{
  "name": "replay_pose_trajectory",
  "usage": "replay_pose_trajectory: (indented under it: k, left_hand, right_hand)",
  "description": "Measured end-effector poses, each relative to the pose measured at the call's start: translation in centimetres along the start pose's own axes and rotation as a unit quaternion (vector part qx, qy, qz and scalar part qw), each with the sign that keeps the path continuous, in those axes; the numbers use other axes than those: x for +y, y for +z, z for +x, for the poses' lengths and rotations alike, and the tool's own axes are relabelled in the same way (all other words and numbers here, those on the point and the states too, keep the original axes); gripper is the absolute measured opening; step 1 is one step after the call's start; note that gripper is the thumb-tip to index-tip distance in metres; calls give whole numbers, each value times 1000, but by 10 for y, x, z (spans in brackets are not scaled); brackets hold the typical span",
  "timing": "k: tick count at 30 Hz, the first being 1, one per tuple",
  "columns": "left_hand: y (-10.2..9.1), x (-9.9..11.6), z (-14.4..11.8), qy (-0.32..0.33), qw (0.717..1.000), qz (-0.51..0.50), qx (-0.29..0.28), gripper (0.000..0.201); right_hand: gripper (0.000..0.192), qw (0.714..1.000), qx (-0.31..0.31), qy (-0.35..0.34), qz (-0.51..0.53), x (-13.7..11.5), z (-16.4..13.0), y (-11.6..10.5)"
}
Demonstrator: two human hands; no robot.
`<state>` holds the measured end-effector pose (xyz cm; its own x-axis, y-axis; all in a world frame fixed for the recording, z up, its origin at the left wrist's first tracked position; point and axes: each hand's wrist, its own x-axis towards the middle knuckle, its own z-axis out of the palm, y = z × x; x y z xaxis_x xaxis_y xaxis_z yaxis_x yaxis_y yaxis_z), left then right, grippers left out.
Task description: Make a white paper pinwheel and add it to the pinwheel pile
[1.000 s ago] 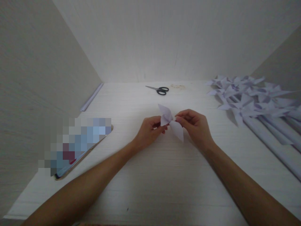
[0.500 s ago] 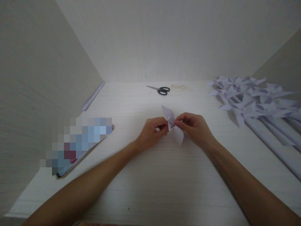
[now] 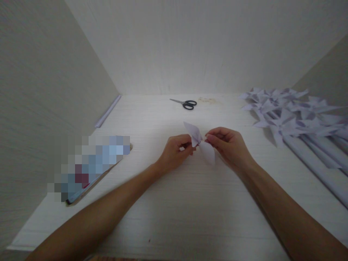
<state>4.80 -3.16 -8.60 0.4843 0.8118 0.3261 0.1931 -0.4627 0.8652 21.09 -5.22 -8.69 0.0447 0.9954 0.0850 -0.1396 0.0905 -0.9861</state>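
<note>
Over the middle of the white table (image 3: 174, 203), a small white paper pinwheel (image 3: 208, 153) is held with its blades spread. My left hand (image 3: 178, 150) pinches it at its left side, thumb against the curled fingers. From the right, my right hand (image 3: 228, 145) comes close to the pinwheel's centre, its thumb and forefinger pressed together. A tiny pale bit shows at those fingertips, too small to name. The fingers hide part of the pinwheel's middle.
Black-handled scissors (image 3: 189, 104) lie by the back wall. Several paper pinwheels (image 3: 285, 121) on rolled paper sticks (image 3: 312, 166) are piled at the right. A rolled paper tube (image 3: 108, 111) rests along the left wall, and a pixelated object (image 3: 98, 166) lies nearer on the left.
My right hand has drawn slightly right, its fingertips now a little off the pinwheel's centre. The pinwheel has turned a little in my left hand, which stays in place.
</note>
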Motion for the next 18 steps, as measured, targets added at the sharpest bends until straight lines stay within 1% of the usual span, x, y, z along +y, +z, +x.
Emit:
replay_pose_trajectory:
  k: [2,4,7,10,13,18]
  left_hand:
    - [0,1,0,-10,1000,-12,3,13]
    - [0,2,0,-14,999,-29,-5,12]
    - [0,3,1,-30,998,-49,-30,12]
    - [0,3,2,-61,995,-56,-55,12]
    - [0,3,3,-79,992,-51,-81,15]
    - [-1,4,3,-79,990,-46,-105,15]
  right_hand:
    - [7,1000,10,0,22,2,0,0]
    - [6,1000,17,-10,17,2,0,1]
    - [4,998,24,-45,-48,-1,-2,3]
    - [6,990,34,-73,-113,-6,-4,5]
    - [5,984,36,-92,-146,-8,-6,6]
    - [6,975,37,-111,-191,-7,-6,6]
